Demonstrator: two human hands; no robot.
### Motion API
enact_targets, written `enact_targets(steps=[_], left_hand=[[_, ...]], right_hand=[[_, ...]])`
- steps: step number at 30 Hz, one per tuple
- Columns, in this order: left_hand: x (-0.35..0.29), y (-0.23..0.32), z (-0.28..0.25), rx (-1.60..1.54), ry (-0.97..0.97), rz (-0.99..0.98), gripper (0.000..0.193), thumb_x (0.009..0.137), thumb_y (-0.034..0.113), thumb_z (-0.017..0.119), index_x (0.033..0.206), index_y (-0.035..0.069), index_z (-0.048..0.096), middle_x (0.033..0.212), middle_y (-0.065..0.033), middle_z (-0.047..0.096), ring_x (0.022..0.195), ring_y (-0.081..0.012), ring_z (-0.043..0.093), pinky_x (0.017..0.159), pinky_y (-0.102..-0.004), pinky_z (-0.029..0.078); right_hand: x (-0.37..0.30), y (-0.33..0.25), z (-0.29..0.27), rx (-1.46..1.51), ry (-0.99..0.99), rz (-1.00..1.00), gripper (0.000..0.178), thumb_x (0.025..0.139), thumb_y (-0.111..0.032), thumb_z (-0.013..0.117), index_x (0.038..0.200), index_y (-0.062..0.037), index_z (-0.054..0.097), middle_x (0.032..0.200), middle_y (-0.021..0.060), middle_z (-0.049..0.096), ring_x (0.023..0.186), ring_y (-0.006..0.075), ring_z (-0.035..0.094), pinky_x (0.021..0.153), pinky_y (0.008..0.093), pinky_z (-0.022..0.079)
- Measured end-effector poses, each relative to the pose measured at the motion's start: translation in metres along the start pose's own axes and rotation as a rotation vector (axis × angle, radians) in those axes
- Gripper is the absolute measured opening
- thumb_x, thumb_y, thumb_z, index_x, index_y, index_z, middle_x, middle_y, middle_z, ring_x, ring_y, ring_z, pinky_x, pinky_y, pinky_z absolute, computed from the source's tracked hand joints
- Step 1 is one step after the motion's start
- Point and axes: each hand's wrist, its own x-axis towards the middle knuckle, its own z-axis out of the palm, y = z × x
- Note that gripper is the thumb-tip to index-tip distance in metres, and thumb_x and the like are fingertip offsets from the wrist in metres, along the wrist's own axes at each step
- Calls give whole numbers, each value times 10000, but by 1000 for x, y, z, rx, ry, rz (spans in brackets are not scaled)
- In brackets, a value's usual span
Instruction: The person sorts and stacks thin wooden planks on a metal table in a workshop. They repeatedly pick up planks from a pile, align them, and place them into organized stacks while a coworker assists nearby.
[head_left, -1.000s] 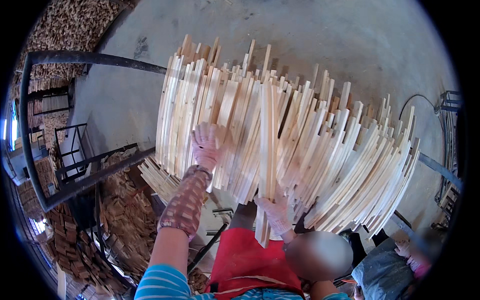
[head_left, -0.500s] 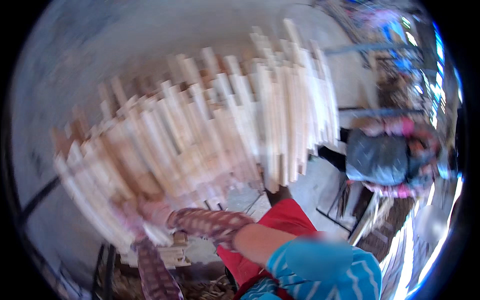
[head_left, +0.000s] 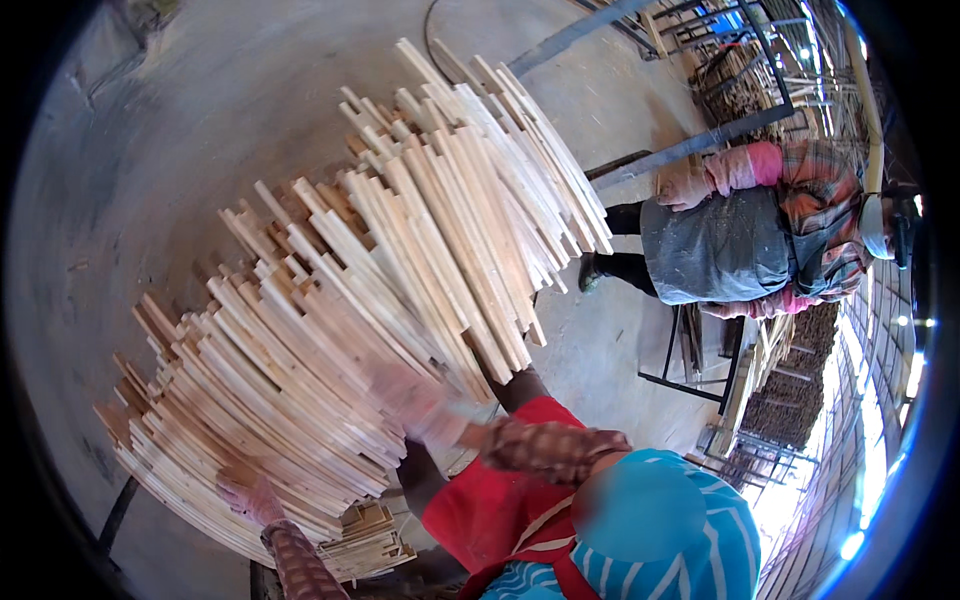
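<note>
A wide pile of long, pale wooden strips (head_left: 300, 370) spreads across the middle, with uneven ends and some browner pieces among them. My left hand (head_left: 250, 497), in a pinkish glove, lies at the near left of the pile. Its fingers look closed round a brown wooden strip (head_left: 243, 470). My right hand (head_left: 412, 398), gloved too, is above the near ends of strips in the middle of the pile. Motion smears its fingers, and whether it holds anything cannot be told. Both forearms wear checked brownish sleeves.
A co-worker (head_left: 715, 240) in a dark apron and pink gloves stands beyond the right of the pile. Metal frames (head_left: 690, 140) and stacked wood (head_left: 800, 380) lie near that person. Shorter strips (head_left: 365, 545) sit below the pile's near edge.
My hands were close together at the pile's near left. The right has moved away rightward over the strips; the left stays low on the left. The view has shifted, and the co-worker appears more fully.
</note>
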Motion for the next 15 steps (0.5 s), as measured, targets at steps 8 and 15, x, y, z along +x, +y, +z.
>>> enact_targets(steps=[8, 15], left_hand=[[-29, 68, -41, 216, -147, -76, 1002, 802, 314, 754, 1600, 104, 186, 1625, -204, 241, 1485, -371, 278, 1192, -469, 290], [-108, 242, -84, -308, -44, 310, 867, 798, 148, 789, 1533, 42, 341, 1588, -215, 327, 1484, -368, 295, 1239, -425, 227]], right_hand=[[75, 45, -291, -886, 606, 369, 512, 894, -348, 640, 1338, -102, 575, 1285, 180, 622, 1139, 376, 611, 959, 477, 491], [115, 23, -317, -953, 343, 588, 438, 820, -368, 630, 1191, -137, 644, 1130, 168, 662, 1066, 377, 634, 910, 492, 500]])
